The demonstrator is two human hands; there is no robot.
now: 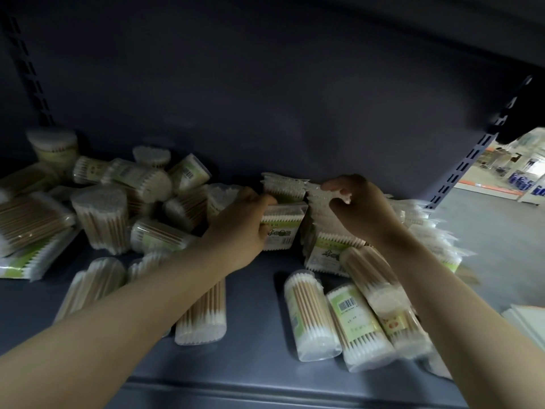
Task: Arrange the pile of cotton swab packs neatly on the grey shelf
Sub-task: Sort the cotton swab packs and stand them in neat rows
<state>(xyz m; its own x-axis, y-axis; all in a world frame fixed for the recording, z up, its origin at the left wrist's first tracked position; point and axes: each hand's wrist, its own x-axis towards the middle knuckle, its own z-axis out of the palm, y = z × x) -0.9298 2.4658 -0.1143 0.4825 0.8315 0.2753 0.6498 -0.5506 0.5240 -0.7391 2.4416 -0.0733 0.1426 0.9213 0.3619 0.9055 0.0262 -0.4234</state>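
Glossy cylindrical packs (312, 317) lie nearest; left hand (246, 222) grips flat pack (281, 228), right hand (358, 203) pinches crinkly wrapper (317, 191)

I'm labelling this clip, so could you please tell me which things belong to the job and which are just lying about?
Job: left hand gripping flat pack; right hand pinching upright row; jumbled pile; grey shelf.
Lying about: white sheets, far right.

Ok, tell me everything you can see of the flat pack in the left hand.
The flat pack is a clear plastic bag of white-tipped cotton swabs with a green-and-white printed label. It stands upright on the grey shelf, beside a row of similar upright packs. The left hand grips its left side; the right hand pinches the neighbouring packs' tops.
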